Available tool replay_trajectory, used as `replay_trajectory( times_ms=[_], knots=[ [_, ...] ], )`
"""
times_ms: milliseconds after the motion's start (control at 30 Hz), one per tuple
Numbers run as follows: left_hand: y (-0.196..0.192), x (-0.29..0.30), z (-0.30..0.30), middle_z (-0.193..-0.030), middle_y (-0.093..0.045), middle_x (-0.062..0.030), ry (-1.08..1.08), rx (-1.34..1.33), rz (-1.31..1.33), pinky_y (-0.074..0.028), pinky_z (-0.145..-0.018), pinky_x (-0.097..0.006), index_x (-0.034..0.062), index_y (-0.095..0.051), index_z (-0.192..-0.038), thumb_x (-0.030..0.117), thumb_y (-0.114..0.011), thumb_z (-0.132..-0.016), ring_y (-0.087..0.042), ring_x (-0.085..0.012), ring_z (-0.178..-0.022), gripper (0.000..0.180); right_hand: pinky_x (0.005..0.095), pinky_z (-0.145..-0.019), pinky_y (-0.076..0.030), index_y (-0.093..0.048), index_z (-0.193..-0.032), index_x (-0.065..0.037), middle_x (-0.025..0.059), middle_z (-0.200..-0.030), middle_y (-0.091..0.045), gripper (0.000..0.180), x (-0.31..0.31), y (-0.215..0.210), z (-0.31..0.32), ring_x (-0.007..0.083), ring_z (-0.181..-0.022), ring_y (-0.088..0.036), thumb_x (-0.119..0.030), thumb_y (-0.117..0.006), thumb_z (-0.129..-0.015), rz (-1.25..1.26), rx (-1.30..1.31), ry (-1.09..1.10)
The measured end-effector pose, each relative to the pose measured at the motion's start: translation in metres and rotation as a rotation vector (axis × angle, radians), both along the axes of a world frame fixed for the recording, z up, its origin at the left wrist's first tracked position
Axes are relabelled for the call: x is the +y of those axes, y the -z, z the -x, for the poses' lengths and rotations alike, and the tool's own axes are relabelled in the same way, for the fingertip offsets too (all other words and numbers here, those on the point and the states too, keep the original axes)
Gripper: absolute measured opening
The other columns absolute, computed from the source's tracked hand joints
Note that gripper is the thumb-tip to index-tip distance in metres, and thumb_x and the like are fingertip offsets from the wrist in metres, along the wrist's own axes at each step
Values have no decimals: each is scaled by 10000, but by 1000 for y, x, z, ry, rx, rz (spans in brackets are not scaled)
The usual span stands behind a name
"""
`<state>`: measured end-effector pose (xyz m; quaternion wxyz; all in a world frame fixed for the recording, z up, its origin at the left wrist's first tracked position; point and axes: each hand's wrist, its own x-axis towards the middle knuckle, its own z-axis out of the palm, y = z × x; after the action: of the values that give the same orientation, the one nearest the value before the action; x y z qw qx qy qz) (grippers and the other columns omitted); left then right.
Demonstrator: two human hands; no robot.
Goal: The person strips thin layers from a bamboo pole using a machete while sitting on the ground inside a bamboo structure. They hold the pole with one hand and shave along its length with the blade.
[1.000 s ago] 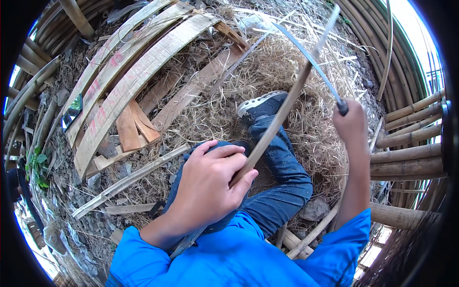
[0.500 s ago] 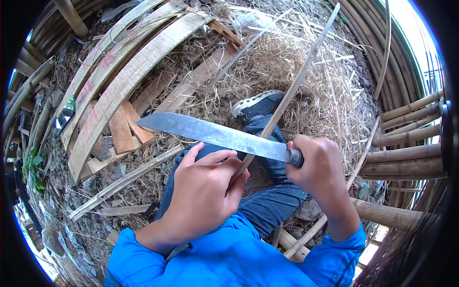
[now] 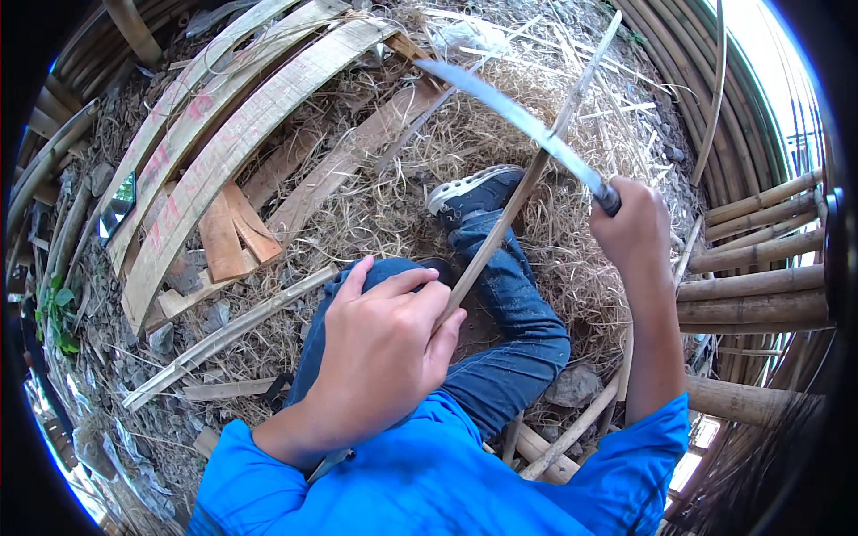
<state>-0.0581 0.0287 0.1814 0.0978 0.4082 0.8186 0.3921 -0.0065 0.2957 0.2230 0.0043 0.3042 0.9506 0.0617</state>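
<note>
My left hand (image 3: 384, 348) is closed around the near end of a long, thin bamboo strip (image 3: 497, 234), its index finger lifted. Away from me and to the right, the strip slants over my bent leg and the shavings. My right hand (image 3: 636, 223) grips the dark handle of a machete (image 3: 514, 112), farther out along the strip. Its long grey blade crosses the strip toward its far part, the tip pointing to the upper left. Whether the edge is touching the strip, I cannot tell.
Curved wooden boards (image 3: 241, 147) with reddish marks lean at the left, with short brown wood pieces (image 3: 228, 234) beside them. A split pole (image 3: 228, 335) lies left of my knee. Curly shavings (image 3: 572, 259) cover the ground, and bamboo poles (image 3: 760, 290) stand at the right.
My right hand has moved the machete away from me and to the right, along the strip; its blade now tilts more steeply. My left hand keeps its grip in nearly the same place.
</note>
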Motion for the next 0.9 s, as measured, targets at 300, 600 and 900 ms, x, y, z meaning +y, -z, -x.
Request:
replay_trajectory(
  times_ms=[300,600,900],
  knots=[
    [4,0,5,-895,-687,-130,-15,-40,-16,-413,-948,-544,42,-630,-813,191,-664,-820,-647,-281,-954,153,395,-653,-514,-635,-747,-67,125,-678,-642,142,35,-1,30,278,-663,-651,-191,-621,-816,-130,70,49],
    [2,-1,15,-912,-699,-146,-4,-154,-21,-392,-985,-527,49,-705,-850,156,-684,-797,-664,-305,-924,121,375,-532,-503,-593,-755,-77,100,-626,-621,107,-19,18,-6,267,-554,-633,-135,-676,-721,1,194,-412],
    [-1,1,12,-909,-702,-122,-7,-120,-8,-394,-975,-533,53,-707,-846,162,-685,-797,-668,-281,-908,121,344,-549,-528,-668,-810,-89,83,-625,-641,69,30,10,7,221,-573,-650,-142,-628,-791,-129,166,-371]
  ],
)
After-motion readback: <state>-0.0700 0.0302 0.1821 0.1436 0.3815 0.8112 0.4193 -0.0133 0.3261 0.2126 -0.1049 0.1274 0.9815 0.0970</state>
